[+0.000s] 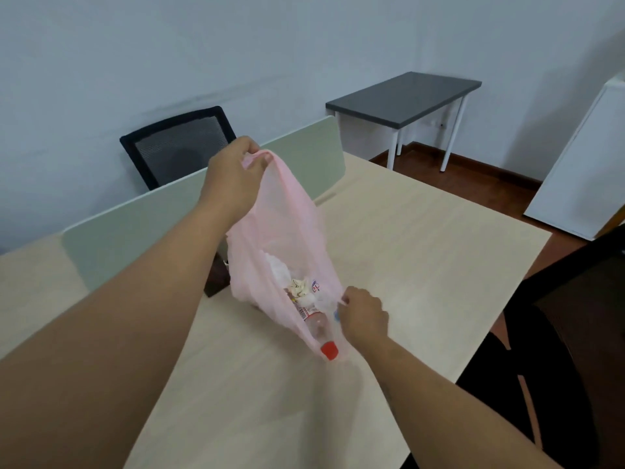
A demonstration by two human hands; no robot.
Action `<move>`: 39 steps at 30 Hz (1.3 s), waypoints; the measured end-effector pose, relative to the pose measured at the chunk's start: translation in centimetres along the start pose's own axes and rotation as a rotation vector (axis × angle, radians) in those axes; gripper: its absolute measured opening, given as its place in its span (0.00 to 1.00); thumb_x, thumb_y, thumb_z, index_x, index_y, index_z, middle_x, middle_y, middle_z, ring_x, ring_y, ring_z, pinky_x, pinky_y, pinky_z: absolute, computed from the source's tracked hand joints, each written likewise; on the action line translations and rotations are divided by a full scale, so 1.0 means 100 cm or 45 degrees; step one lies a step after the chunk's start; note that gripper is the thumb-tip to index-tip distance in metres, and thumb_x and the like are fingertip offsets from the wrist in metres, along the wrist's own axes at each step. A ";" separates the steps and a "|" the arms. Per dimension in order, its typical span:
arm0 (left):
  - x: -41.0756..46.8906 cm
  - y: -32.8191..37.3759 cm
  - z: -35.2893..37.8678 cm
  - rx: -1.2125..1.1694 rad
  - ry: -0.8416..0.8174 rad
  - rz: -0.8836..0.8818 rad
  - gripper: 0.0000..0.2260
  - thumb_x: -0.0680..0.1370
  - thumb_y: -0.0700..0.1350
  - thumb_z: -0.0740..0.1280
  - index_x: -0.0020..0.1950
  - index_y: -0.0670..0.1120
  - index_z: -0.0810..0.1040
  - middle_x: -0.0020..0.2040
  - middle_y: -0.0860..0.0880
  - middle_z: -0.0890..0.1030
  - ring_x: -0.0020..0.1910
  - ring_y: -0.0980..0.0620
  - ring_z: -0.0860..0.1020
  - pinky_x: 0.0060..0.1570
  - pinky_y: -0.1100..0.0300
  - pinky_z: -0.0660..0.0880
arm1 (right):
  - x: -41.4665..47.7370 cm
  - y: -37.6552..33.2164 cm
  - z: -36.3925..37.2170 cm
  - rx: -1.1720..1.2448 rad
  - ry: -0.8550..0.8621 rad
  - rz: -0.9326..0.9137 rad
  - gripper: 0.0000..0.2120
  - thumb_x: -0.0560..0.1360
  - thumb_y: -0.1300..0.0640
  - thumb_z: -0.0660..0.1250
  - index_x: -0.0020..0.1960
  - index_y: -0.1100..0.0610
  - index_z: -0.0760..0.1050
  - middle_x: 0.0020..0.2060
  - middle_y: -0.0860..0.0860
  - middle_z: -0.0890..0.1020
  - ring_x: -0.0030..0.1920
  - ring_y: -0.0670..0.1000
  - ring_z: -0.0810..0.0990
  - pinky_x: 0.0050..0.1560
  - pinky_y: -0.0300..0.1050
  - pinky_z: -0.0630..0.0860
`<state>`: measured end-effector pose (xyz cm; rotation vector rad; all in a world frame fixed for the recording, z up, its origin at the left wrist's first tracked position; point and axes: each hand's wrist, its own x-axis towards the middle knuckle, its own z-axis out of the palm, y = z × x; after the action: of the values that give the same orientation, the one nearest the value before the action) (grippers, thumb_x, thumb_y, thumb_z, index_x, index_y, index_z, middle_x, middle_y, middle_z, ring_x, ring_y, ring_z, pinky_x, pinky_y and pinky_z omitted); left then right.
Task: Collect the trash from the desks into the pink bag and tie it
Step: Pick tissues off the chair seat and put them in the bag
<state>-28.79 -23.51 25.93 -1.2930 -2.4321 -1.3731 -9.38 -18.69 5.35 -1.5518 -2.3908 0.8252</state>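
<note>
head view: pink bag [287,211] holds red-capped bottle [319,328], crumpled paper [299,287].

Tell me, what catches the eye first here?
A pink bag held open mid-frame over a pale desk: the left hand lifts its top edge, the right hand pinches the near edge. Inside lie crumpled paper and a bottle with a red cap. A grey table stands behind.

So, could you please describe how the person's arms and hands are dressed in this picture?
Both arms are bare along their visible length, with no sleeves showing. The left hand and right hand wear no gloves, and no rings, watch or bracelet can be seen.
</note>
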 end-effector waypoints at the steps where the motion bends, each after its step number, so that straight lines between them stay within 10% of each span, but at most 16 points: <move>1: 0.000 -0.003 -0.001 0.009 0.005 0.000 0.10 0.80 0.51 0.65 0.49 0.45 0.76 0.49 0.44 0.79 0.44 0.48 0.73 0.42 0.55 0.69 | 0.004 0.008 -0.007 0.033 0.045 0.025 0.03 0.79 0.57 0.56 0.49 0.54 0.68 0.52 0.55 0.79 0.53 0.59 0.77 0.51 0.50 0.73; 13: 0.015 -0.013 -0.022 0.346 0.150 -0.075 0.14 0.83 0.56 0.56 0.48 0.46 0.71 0.44 0.45 0.74 0.42 0.43 0.72 0.41 0.53 0.67 | 0.067 -0.005 -0.192 -0.120 0.634 -0.125 0.07 0.79 0.63 0.55 0.54 0.57 0.70 0.43 0.55 0.77 0.40 0.57 0.76 0.38 0.49 0.71; 29: -0.034 0.110 0.057 0.050 0.063 0.059 0.13 0.83 0.50 0.57 0.46 0.41 0.70 0.42 0.44 0.74 0.41 0.44 0.71 0.38 0.54 0.64 | 0.037 0.149 -0.276 -0.034 0.282 -0.088 0.04 0.78 0.54 0.64 0.51 0.48 0.77 0.49 0.50 0.79 0.43 0.52 0.79 0.45 0.49 0.80; 39: -0.077 0.163 0.108 0.233 0.097 0.051 0.15 0.82 0.56 0.55 0.50 0.45 0.73 0.47 0.38 0.77 0.47 0.37 0.75 0.46 0.46 0.71 | -0.070 0.377 -0.345 -0.763 -0.020 -0.050 0.23 0.74 0.35 0.61 0.67 0.40 0.70 0.69 0.46 0.70 0.68 0.55 0.64 0.65 0.53 0.65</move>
<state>-9.05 -16.42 27.16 -1.2161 -2.4019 -1.1372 38.24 -1.25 14.88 -1.6657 -2.8296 0.0986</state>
